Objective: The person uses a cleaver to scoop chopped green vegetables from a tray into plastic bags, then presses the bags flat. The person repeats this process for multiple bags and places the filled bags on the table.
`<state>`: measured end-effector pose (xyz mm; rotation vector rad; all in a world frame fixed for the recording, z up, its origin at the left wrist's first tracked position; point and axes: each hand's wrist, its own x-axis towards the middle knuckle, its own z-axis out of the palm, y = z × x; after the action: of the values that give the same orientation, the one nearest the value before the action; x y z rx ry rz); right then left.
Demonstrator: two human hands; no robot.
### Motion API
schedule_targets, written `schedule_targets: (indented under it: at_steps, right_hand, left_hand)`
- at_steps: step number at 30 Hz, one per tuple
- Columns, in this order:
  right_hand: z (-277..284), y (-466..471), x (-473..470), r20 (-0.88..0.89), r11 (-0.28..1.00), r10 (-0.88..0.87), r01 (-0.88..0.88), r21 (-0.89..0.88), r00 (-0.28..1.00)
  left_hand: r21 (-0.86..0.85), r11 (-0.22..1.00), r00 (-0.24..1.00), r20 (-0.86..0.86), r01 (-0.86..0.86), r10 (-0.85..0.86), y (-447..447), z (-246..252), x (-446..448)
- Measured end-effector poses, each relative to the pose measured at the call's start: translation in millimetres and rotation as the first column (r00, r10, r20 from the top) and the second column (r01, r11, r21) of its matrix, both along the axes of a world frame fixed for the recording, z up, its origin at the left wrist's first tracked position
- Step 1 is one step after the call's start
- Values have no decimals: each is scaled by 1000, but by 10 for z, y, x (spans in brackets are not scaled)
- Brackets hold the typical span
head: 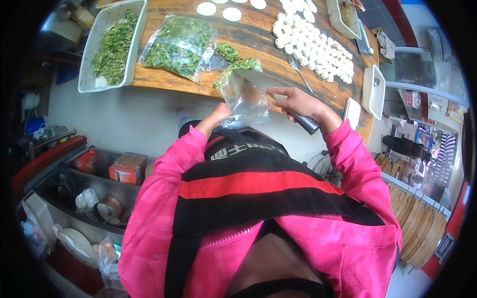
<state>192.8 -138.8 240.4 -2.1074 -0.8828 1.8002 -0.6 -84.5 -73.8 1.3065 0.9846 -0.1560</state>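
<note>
My left hand (222,112) grips the edge of a clear plastic bag (249,106) at the table's front edge. Chopped green filling (244,65) shows at the bag's far end, against the blade. My right hand (298,104) is closed around the dark handle of a wide-bladed kitchen knife (257,79). That blade points left, above the bag. Just beyond it lies a loose clump of green filling (227,51). To the left, a sealed clear bag of green filling (178,46) rests on the wooden table (257,33).
A white tub of green filling (138,41) stands at the table's left edge. Several white dough pieces (313,46), a fork (300,72) and flat dough rounds (231,14) lie farther in. White trays (373,91) line the right, where another person's hand (358,5) shows at the top.
</note>
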Motion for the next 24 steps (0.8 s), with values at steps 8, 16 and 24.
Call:
schedule_targets:
  at_steps: [8, 16, 24]
  right_hand:
    - [184, 170, 147, 168, 982, 182, -189, 23, 969]
    - [-11, -276, 104, 303, 955, 287, -296, -16, 909]
    - [-538, -772, 750, 573, 762, 475, -638, 110, 667]
  left_hand:
    - [-262, 961, 995, 32, -85, 97, 61, 412, -118]
    - [-364, 897, 902, 248, -250, 352, -12, 400, -149]
    - [223, 965, 990, -15, 137, -137, 660, 455, -401]
